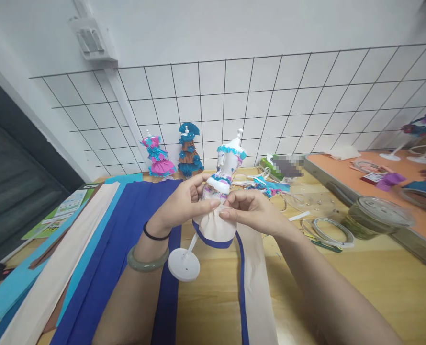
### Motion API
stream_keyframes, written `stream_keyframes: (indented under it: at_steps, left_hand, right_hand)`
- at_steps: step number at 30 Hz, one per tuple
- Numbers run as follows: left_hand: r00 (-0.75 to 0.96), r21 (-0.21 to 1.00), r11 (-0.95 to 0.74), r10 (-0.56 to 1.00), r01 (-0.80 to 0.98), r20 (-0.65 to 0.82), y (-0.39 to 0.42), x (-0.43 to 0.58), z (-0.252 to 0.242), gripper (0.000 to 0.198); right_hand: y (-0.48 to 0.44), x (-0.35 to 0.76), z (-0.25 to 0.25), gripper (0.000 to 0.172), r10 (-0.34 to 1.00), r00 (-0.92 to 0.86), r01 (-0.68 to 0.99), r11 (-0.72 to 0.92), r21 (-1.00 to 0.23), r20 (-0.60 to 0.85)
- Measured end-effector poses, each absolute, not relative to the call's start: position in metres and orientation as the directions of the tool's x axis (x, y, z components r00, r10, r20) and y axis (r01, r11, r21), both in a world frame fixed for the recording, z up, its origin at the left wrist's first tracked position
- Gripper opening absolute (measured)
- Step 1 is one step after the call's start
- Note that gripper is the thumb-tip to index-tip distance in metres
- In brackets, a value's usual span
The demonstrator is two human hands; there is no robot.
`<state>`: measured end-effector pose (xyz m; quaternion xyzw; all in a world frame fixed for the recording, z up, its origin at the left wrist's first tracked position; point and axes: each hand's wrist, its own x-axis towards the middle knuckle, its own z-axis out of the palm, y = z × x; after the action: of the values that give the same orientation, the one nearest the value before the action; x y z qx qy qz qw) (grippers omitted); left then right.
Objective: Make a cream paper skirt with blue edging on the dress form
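A small white dress form (229,160) on a stand is held tilted above the table, its round white base (184,264) at the lower left. Turquoise and purple trim runs along its neck and waist. Around its lower part hangs a gathered cream paper skirt (215,230) with a dark blue hem. My left hand (184,201) is closed around the form's hip, thumb pressing the gathers. My right hand (251,208) pinches the top of the cream paper at the front. From there a long cream strip (258,282) with a blue edge trails down over the table.
Crepe paper sheets (123,230) in blue, cream and turquoise cover the left side. Two dressed forms, one pink (159,160) and one teal-brown (189,153), stand behind. Tape rolls (333,232), a cutter (324,245) and a lidded tub (378,218) lie right, beside an orange table (342,170).
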<state>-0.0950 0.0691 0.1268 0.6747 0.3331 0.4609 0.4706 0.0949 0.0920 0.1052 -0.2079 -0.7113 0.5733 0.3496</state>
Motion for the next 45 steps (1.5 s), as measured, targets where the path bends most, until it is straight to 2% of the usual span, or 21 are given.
stream_keyframes:
  at_steps: [12,16,21,25,29,35,42,45]
  left_hand:
    - [0.286,0.950,-0.311,0.912,0.011,0.295,0.071,-0.088,0.124,0.041]
    - [0.257,0.947,-0.322,0.915,0.001,0.311,0.070,-0.085,0.126,0.035]
    - [0.229,0.956,-0.288,0.928,-0.058,0.293,0.071,-0.083,0.126,0.036]
    - [0.290,0.964,-0.203,0.925,-0.169,0.246,0.072,-0.084,0.126,0.039]
    - [0.350,0.968,-0.100,0.920,-0.232,0.179,0.072,-0.086,0.127,0.040]
    - [0.393,0.959,0.050,0.917,-0.278,0.066,0.074,-0.086,0.122,0.040]
    - [0.381,0.921,0.088,0.922,-0.379,0.069,0.075,-0.072,0.116,0.031]
    - [0.398,0.894,0.119,0.915,-0.431,0.070,0.074,-0.067,0.114,0.031]
  right_hand:
    - [0.096,0.091,0.107,0.029,0.748,-0.573,-0.183,0.281,-0.942,0.334]
    - [0.099,0.092,0.105,0.026,0.766,-0.529,-0.120,0.358,-0.926,0.365]
    - [0.101,0.095,0.104,0.022,0.771,-0.511,-0.090,0.391,-0.916,0.380]
    - [0.106,0.099,0.103,0.020,0.751,-0.541,-0.148,0.358,-0.922,0.378]
    - [0.111,0.104,0.100,0.029,0.712,-0.578,-0.211,0.342,-0.916,0.399]
    - [0.109,0.107,0.099,0.038,0.733,-0.593,-0.241,0.235,-0.942,0.334]
    - [0.103,0.106,0.105,0.036,0.790,-0.542,-0.304,0.134,-0.943,0.287]
    - [0.101,0.107,0.106,0.033,0.840,-0.469,-0.326,0.123,-0.937,0.273]
